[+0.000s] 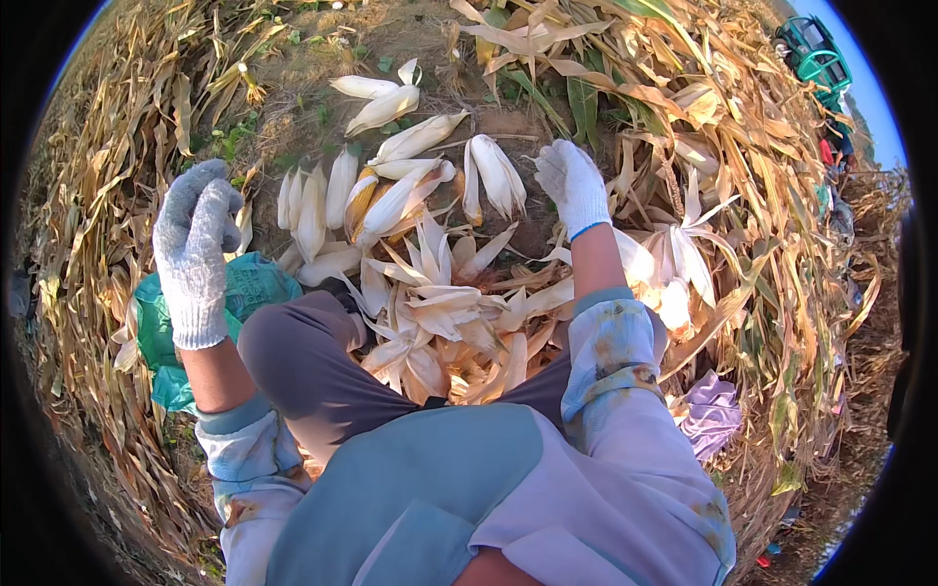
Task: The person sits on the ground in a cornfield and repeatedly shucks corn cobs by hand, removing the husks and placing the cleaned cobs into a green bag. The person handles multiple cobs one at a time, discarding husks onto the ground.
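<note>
My left hand (196,245), in a knitted white glove dirtied grey, is raised above a green woven plastic sack (256,282), its fingers apart and bent with nothing in them. To the right, my right hand (575,183), also in a white knitted glove, is held over bare soil beside a pair of pale husked corn ears (498,176); whether something small lies under its fingers cannot be told. Between the hands lie several corn ears in white husk (396,205), one showing yellow kernels (359,201). Peeled husks (440,311) are heaped between my legs.
Dry corn stalks (747,146) are piled along the right, and more stalks (95,242) along the left. A purple cloth or bag (711,416) lies by my right elbow. A green vehicle (817,58) stands far off at the upper right, with part of a person (843,146) near it.
</note>
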`<state>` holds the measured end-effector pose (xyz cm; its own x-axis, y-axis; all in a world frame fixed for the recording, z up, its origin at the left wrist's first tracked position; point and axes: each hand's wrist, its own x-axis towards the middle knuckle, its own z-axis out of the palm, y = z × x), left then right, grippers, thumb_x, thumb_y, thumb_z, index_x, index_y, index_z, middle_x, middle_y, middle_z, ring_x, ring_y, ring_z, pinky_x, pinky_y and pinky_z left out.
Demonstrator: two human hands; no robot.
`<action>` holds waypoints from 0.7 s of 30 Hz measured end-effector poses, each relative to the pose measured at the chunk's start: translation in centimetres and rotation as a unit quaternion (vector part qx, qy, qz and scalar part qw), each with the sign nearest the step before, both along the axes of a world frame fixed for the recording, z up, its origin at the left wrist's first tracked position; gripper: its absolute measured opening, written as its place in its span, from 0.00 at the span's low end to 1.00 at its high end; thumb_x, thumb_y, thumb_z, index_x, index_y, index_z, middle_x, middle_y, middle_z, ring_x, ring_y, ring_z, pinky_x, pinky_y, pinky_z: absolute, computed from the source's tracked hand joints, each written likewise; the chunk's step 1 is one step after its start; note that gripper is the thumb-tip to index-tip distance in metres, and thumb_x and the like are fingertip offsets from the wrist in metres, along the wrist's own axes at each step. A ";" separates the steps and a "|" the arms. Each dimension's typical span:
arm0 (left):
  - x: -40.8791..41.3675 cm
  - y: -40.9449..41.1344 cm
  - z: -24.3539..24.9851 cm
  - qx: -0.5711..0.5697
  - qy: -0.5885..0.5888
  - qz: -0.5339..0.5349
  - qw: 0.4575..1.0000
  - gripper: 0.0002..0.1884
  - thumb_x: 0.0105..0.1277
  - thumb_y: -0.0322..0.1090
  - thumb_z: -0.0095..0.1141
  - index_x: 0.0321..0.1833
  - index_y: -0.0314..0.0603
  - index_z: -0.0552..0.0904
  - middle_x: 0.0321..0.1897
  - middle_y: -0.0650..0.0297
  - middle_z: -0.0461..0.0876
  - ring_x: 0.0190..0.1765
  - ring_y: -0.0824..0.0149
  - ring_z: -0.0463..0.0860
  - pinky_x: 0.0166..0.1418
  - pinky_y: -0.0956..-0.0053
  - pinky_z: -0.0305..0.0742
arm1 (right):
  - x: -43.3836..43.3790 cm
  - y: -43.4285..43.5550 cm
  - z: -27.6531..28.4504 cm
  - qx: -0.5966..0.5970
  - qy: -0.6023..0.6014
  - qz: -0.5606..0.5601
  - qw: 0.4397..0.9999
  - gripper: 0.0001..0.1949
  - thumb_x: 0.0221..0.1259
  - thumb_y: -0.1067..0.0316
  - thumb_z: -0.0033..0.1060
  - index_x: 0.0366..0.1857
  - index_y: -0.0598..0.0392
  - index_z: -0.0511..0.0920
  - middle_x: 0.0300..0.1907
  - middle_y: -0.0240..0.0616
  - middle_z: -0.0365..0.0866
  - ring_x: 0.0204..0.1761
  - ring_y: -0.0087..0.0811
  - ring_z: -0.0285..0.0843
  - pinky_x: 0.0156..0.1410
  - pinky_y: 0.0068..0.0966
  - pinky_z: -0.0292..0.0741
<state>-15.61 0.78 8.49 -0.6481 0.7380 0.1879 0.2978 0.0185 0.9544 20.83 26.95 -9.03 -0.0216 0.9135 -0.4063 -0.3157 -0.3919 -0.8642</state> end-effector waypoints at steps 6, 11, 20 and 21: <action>5.4 10.5 -2.6 -0.044 -0.110 -0.134 0.984 0.14 0.74 0.34 0.60 0.58 0.35 0.85 0.35 0.65 0.87 0.28 0.79 0.77 0.33 0.82 0.71 | -1.9 1.0 -12.0 -0.080 -0.181 0.158 0.967 0.20 0.70 0.54 0.63 0.58 0.56 0.82 0.50 0.41 0.89 0.51 0.34 0.87 0.57 0.33 0.83; 7.0 11.9 -5.0 -0.102 -0.122 -0.151 0.976 0.16 0.70 0.28 0.61 0.59 0.33 0.84 0.36 0.63 0.87 0.32 0.78 0.80 0.36 0.82 0.75 | -4.2 3.1 -19.4 0.012 -0.508 0.228 0.830 0.28 0.61 0.54 0.68 0.64 0.54 0.78 0.58 0.57 0.83 0.63 0.57 0.81 0.71 0.46 0.75; 5.7 13.0 -5.9 -0.152 -0.108 -0.170 0.968 0.20 0.65 0.20 0.66 0.60 0.31 0.82 0.37 0.61 0.88 0.38 0.75 0.84 0.43 0.79 0.79 | -8.0 8.3 -26.0 -0.032 -0.687 0.189 0.701 0.48 0.51 0.50 0.79 0.76 0.51 0.59 0.72 0.51 0.71 0.71 0.55 0.74 0.73 0.47 0.75; 5.6 13.1 -6.0 -0.151 -0.105 -0.165 0.969 0.20 0.65 0.20 0.66 0.60 0.31 0.83 0.37 0.61 0.88 0.37 0.75 0.84 0.42 0.79 0.79 | -7.9 9.0 -25.4 -0.072 -0.694 0.209 0.685 0.48 0.52 0.49 0.79 0.76 0.52 0.59 0.71 0.51 0.72 0.69 0.56 0.76 0.72 0.47 0.76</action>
<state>-10.03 13.85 2.48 -0.3671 0.9126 -0.1798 0.1357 0.2437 0.9603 12.89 35.95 -34.40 0.2291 0.8937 -0.3857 0.9374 -0.3093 -0.1599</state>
